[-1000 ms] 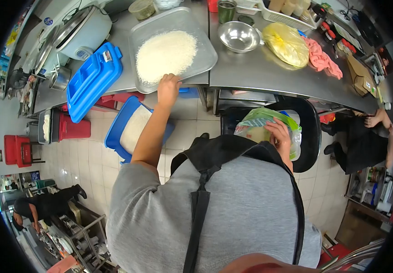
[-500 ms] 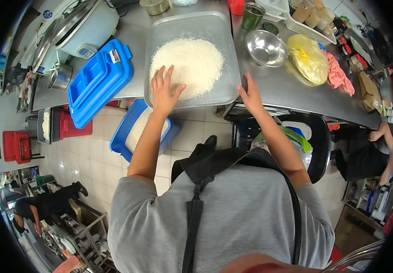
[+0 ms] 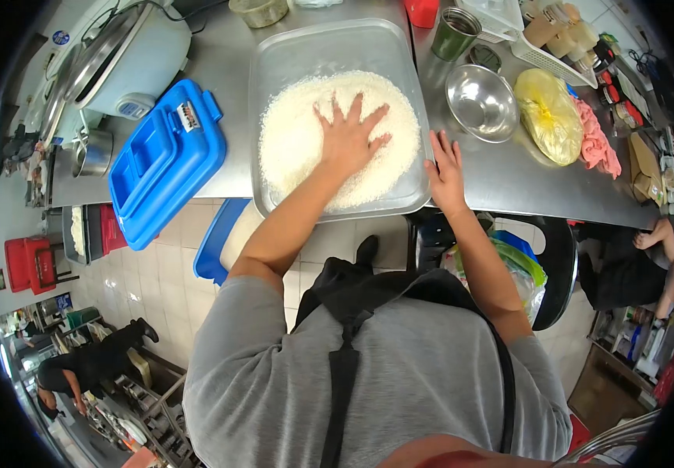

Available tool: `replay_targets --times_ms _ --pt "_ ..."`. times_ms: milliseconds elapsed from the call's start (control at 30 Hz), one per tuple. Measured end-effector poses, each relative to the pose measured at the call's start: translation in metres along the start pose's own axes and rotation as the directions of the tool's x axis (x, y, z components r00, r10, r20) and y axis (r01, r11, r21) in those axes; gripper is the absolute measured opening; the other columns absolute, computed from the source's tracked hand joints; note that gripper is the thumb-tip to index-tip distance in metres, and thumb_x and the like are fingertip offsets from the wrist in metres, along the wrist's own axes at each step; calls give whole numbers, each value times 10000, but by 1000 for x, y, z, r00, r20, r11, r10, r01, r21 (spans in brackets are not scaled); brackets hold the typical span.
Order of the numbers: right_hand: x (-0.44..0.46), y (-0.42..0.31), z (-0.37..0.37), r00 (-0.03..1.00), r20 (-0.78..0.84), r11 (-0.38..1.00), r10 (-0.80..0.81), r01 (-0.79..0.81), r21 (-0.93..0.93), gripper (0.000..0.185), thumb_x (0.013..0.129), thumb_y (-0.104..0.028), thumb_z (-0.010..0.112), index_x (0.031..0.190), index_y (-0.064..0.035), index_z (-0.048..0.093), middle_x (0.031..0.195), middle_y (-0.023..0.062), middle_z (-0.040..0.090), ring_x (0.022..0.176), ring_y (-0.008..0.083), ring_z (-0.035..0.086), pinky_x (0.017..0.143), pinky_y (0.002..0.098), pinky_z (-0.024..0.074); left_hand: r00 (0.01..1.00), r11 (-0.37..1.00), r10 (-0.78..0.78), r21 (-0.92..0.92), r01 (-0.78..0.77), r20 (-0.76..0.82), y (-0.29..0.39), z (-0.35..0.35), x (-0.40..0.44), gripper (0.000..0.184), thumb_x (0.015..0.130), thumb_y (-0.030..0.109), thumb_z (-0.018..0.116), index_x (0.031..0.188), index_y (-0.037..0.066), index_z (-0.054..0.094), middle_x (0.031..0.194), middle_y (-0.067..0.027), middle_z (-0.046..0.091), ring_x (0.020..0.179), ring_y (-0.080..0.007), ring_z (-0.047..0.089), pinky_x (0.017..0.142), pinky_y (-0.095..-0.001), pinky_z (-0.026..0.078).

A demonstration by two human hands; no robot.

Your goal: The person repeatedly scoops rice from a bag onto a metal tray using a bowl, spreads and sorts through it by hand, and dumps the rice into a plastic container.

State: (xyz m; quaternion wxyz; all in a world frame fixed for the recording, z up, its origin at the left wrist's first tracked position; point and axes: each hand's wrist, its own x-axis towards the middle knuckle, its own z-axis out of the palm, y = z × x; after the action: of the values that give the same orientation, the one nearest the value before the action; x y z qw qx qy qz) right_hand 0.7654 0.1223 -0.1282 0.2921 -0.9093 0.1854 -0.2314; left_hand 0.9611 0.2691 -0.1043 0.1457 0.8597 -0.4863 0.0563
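Note:
A shallow metal tray [image 3: 290, 51] holds a broad, low heap of what looks like uncooked white rice [image 3: 294, 129]. My left hand [image 3: 346, 142] lies on the middle of the rice, its fingers spread wide and their tips a little sunk in the grains. At the tray's right rim is my right hand [image 3: 448, 175], fingers stretched out along the outside edge and holding nothing. Below the table edge, partly behind my left forearm, stands a blue tub [image 3: 214, 253] with more rice [image 3: 241, 234] in it.
A blue lid [image 3: 167, 160] lies left of the tray, near a large cooker [image 3: 138, 66]. To the right are a steel bowl [image 3: 481, 103], a green tumbler [image 3: 455, 35], a yellow bag [image 3: 548, 117] and a pink cloth [image 3: 598, 140]. Other people are at both sides.
My left hand has moved from the near left of the heap onto its middle, fingers wider apart. The rice reaches further right. My right hand stays by the tray's right rim.

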Motion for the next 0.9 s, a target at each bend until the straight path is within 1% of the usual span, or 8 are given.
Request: replay_targets --times_ms 133,200,233,400,533,667,800,900 --pt "2 -3 -4 1000 15 1000 -3 3 0 585 909 -82 563 1476 -40 425 1447 254 476 1453 344 322 1211 495 164 998 991 8 133 -17 66 -20 8 55 564 945 594 491 1475 412 423 1596 -131 290 1445 -531 200 1115 -764 43" --pt "1 -3 -3 1000 6 1000 0 0 4 577 911 -80 557 1473 -40 431 1448 252 475 1454 347 320 1212 493 164 996 981 15 193 -32 85 -39 11 78 578 963 639 402 1488 399 409 1603 -102 288 1458 -513 184 1112 -764 50" --pt "0 -3 -3 1000 -3 1000 -2 2 10 569 913 -78 552 1469 -40 437 1449 250 475 1455 349 318 1212 491 163 987 970 -19 242 -20 158 -47 10 88 598 971 671 336 1504 403 381 1625 -75 254 1477 -483 165 1125 -749 55" --pt "2 -10 -6 1000 5 1000 9 -9 22 544 910 -60 541 1448 -46 463 1455 241 474 1458 346 316 1212 494 163 964 958 -92 287 18 249 -98 7 115 615 973 695 290 1520 419 339 1647 -38 199 1488 -447 170 1161 -705 30" --pt "2 -10 -6 1000 9 1000 18 -19 16 534 905 -42 535 1437 -59 479 1455 227 481 1457 341 321 1211 502 161 957 971 -165 207 115 239 -143 3 107 633 946 731 323 1519 462 314 1652 -4 186 1490 -447 165 1161 -699 50" --pt "3 -14 -7 1000 4 1000 12 -12 19 536 904 -34 533 1437 -66 481 1450 226 486 1456 339 324 1210 501 164 963 992 -118 75 102 241 -152 -12 63 685 948 731 307 1532 374 344 1651 -58 183 1494 -444 152 1169 -684 22" --pt "3 -17 -9 1000 1 1000 16 -16 25 536 905 -38 534 1438 -67 480 1446 230 489 1455 338 326 1208 496 173 962 993 -115 -7 120 247 -124 -23 12 735 929 753 315 1521 324 386 1648 -114 166 1499 -464 81 1170 -676 -15" --pt "3 -16 -8 1000 1 999 21 -21 29 535 907 -45 536 1438 -67 479 1444 228 491 1452 339 330 1207 495 175 954 991 -118 -25 129 274 -80 -34 -14 726 920 755 337 1512 338 396 1636 -125 203 1506 -455 33 1165 -675 -32"
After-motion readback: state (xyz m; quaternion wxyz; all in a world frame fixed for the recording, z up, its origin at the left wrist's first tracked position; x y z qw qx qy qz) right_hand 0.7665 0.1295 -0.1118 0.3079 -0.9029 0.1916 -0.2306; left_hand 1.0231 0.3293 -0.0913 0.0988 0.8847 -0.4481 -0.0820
